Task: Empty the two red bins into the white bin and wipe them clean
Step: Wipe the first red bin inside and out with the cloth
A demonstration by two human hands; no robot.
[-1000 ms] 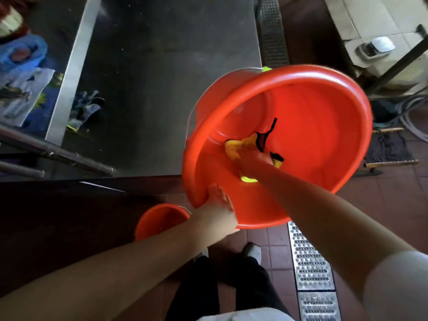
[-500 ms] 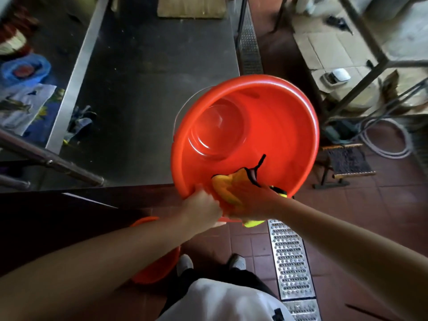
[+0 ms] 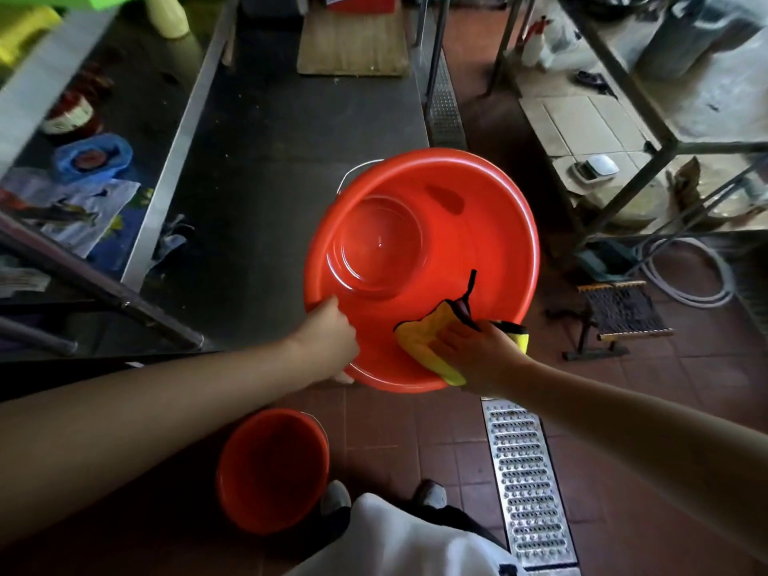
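Observation:
A large red bin (image 3: 478, 243) is held up in front of me, its open mouth facing me and its inside empty. My left hand (image 3: 328, 338) grips its near left rim. My right hand (image 3: 478, 355) presses a yellow cloth (image 3: 419, 338) with black trim against the near inner wall by the rim. A second red bin (image 3: 270, 471) stands upright on the tiled floor by my feet, below my left arm. No white bin is in view.
A steel counter (image 3: 291, 160) lies behind the held bin, with a wooden board (image 3: 353, 39) at its far end. A floor drain grate (image 3: 528, 480) runs to my right. A metal rack frame (image 3: 648, 160), a hose and a brush stand at right.
My right hand has drawn the cloth from the bin's bottom out to the near wall by the rim. The bin has tilted so its bottom shows, and the camera has lifted.

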